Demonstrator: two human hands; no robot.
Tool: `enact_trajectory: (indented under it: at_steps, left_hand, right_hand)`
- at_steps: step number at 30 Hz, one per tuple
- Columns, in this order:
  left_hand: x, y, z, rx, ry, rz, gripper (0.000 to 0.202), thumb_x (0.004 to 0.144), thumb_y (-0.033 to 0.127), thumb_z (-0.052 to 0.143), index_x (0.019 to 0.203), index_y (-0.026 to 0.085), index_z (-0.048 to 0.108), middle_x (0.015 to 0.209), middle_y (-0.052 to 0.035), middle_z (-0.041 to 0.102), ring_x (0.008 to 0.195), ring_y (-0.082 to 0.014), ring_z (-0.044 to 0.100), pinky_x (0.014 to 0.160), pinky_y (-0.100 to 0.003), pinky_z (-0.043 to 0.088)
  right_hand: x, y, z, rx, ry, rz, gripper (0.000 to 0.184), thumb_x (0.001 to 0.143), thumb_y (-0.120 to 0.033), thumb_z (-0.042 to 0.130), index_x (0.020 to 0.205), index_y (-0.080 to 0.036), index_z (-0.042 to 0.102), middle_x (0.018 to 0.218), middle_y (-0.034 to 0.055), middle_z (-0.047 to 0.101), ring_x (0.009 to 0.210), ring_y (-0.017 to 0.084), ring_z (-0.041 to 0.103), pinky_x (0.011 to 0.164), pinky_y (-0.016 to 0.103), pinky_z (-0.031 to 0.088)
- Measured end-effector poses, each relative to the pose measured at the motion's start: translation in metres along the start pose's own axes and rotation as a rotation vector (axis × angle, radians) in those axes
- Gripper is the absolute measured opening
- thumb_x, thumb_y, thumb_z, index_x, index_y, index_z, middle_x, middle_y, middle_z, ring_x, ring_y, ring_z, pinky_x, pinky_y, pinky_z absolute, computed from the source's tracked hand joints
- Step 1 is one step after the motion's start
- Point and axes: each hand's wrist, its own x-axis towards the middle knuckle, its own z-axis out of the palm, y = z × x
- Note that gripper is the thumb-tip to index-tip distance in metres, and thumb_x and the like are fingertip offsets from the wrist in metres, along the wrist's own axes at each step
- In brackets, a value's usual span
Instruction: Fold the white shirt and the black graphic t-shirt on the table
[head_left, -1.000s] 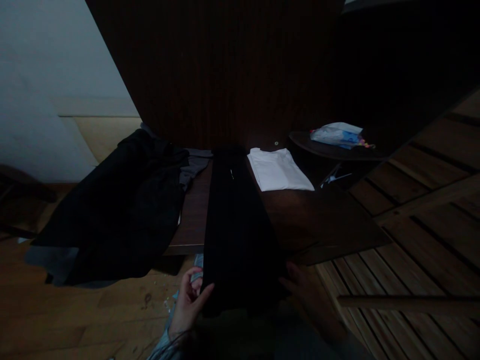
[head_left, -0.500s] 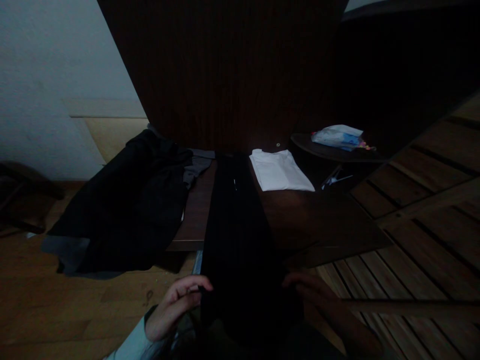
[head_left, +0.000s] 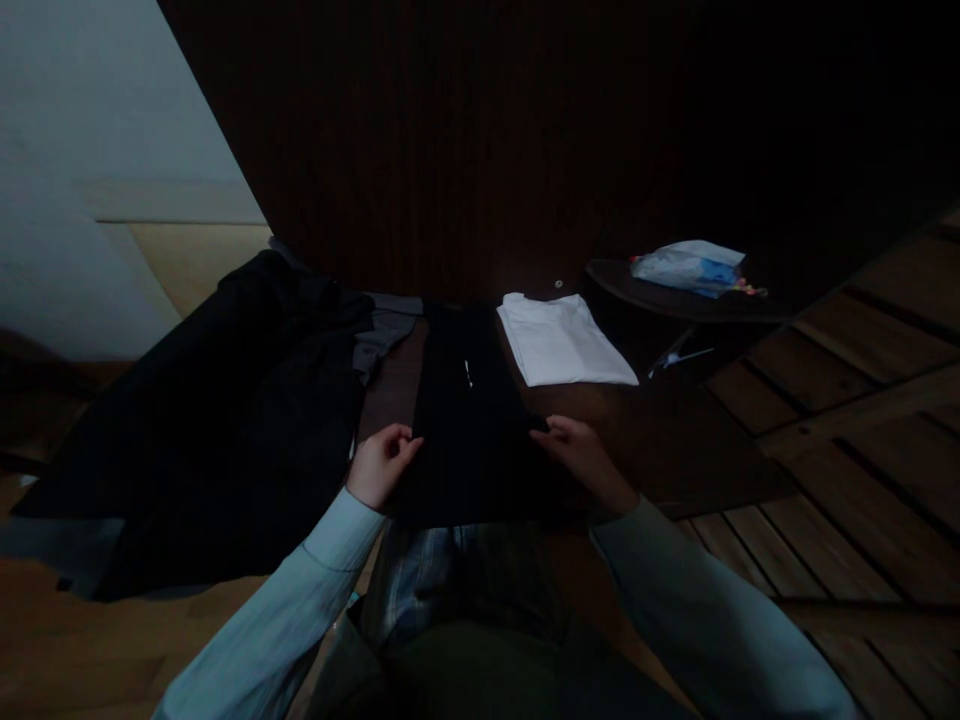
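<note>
A black garment lies lengthwise over the dark wooden surface, in a long, narrow shape with a small white mark near its far end. My left hand pinches its left edge between thumb and fingers. On the opposite edge, my right hand grips the cloth the same way. The garment's folds are too dark to make out. To its right rests a folded white cloth, flat, a little beyond my right hand.
A heap of black and grey clothing spreads on the left and hangs over the surface's front edge. At the back right, a small shelf bears a white-and-blue plastic packet. Wooden slats run along the right. A dark panel stands behind.
Both hands have moved forward, carrying the garment's near end away from my body and onto the surface. The view has shifted slightly.
</note>
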Motion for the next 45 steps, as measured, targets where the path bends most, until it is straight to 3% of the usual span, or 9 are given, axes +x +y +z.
enact_trajectory:
  at_steps: [4, 10, 16, 19, 25, 31, 34, 40, 45]
  left_hand:
    - [0.008, 0.011, -0.008, 0.13, 0.14, 0.134, 0.027, 0.067, 0.042, 0.055, 0.071, 0.016, 0.059, 0.051, 0.006, 0.041, 0.05, -0.0082, 0.04, 0.05, -0.019, 0.032]
    - [0.035, 0.01, -0.007, 0.301, 0.211, 0.137, 0.02, 0.067, 0.036, 0.055, 0.071, 0.017, 0.059, 0.061, 0.0018, 0.051, 0.059, -0.0122, 0.049, 0.058, -0.022, 0.037]
    - [0.041, -0.003, 0.001, 0.291, 0.197, 0.034, 0.047, 0.067, 0.032, 0.058, 0.112, 0.018, 0.05, 0.074, -0.0005, 0.059, 0.065, -0.0146, 0.057, 0.061, -0.024, 0.042]
    - [0.037, -0.003, 0.002, 0.234, 0.211, 0.1, 0.043, 0.07, 0.031, 0.055, 0.11, 0.018, 0.052, 0.074, 0.0006, 0.059, 0.063, -0.0122, 0.057, 0.061, -0.022, 0.043]
    - [0.029, 0.002, 0.004, 0.179, 0.276, 0.233, 0.032, 0.075, 0.035, 0.051, 0.102, 0.019, 0.058, 0.082, -0.0022, 0.063, 0.072, -0.0134, 0.058, 0.066, -0.022, 0.045]
    - [0.027, 0.002, 0.003, 0.153, 0.348, 0.285, 0.026, 0.074, 0.034, 0.053, 0.094, 0.019, 0.06, 0.091, -0.0045, 0.065, 0.082, -0.0172, 0.06, 0.077, -0.026, 0.046]
    - [0.028, 0.003, 0.003, 0.153, 0.352, 0.28, 0.024, 0.074, 0.033, 0.052, 0.092, 0.02, 0.061, 0.089, -0.0041, 0.066, 0.081, -0.0175, 0.06, 0.077, -0.026, 0.047]
    - [0.03, 0.003, 0.002, 0.197, 0.355, 0.237, 0.025, 0.074, 0.035, 0.051, 0.092, 0.02, 0.059, 0.086, -0.0032, 0.065, 0.077, -0.0164, 0.061, 0.072, -0.024, 0.048]
    - [0.032, 0.001, 0.002, 0.217, 0.347, 0.231, 0.027, 0.076, 0.038, 0.048, 0.093, 0.019, 0.059, 0.081, -0.0019, 0.064, 0.071, -0.0146, 0.06, 0.067, -0.024, 0.048]
  right_hand:
    - [0.011, -0.008, -0.007, -0.071, 0.125, -0.136, 0.031, 0.066, -0.049, 0.055, 0.065, -0.018, 0.057, 0.051, -0.003, 0.046, 0.05, 0.011, 0.04, 0.048, 0.022, 0.03]
    - [0.046, 0.0, -0.003, -0.256, 0.139, -0.119, 0.031, 0.072, -0.046, 0.048, 0.059, -0.018, 0.052, 0.052, -0.0029, 0.044, 0.052, 0.011, 0.041, 0.053, 0.023, 0.031]
    - [0.065, -0.001, 0.0, -0.151, 0.056, -0.22, 0.029, 0.07, -0.041, 0.054, 0.086, -0.018, 0.059, 0.082, 0.0025, 0.059, 0.076, 0.014, 0.054, 0.071, 0.027, 0.042]
    - [0.07, -0.013, 0.005, -0.204, 0.003, -0.262, 0.024, 0.071, -0.04, 0.056, 0.081, -0.018, 0.059, 0.081, 0.0025, 0.06, 0.076, 0.014, 0.055, 0.071, 0.028, 0.043]
    - [0.071, -0.037, 0.032, -0.664, 0.059, -0.459, 0.012, 0.072, -0.03, 0.057, 0.073, -0.019, 0.055, 0.077, 0.0035, 0.058, 0.076, 0.016, 0.052, 0.069, 0.028, 0.039]
    - [0.068, -0.039, 0.029, -0.85, 0.086, -0.377, 0.01, 0.067, -0.012, 0.046, 0.072, -0.019, 0.052, 0.074, 0.0034, 0.059, 0.071, 0.016, 0.052, 0.061, 0.026, 0.035]
    - [0.071, -0.034, 0.015, -0.779, 0.085, -0.289, 0.012, 0.068, -0.012, 0.045, 0.073, -0.019, 0.053, 0.076, 0.0036, 0.06, 0.073, 0.017, 0.054, 0.063, 0.027, 0.036]
    - [0.08, -0.031, -0.012, -0.242, -0.173, -0.205, 0.012, 0.072, -0.027, 0.051, 0.075, -0.02, 0.06, 0.075, -0.0004, 0.062, 0.073, 0.015, 0.055, 0.068, 0.028, 0.041]
    - [0.082, -0.035, -0.027, 0.222, -0.334, 0.11, 0.02, 0.066, -0.033, 0.062, 0.078, -0.018, 0.058, 0.064, -0.0031, 0.055, 0.058, 0.011, 0.049, 0.053, 0.022, 0.035]
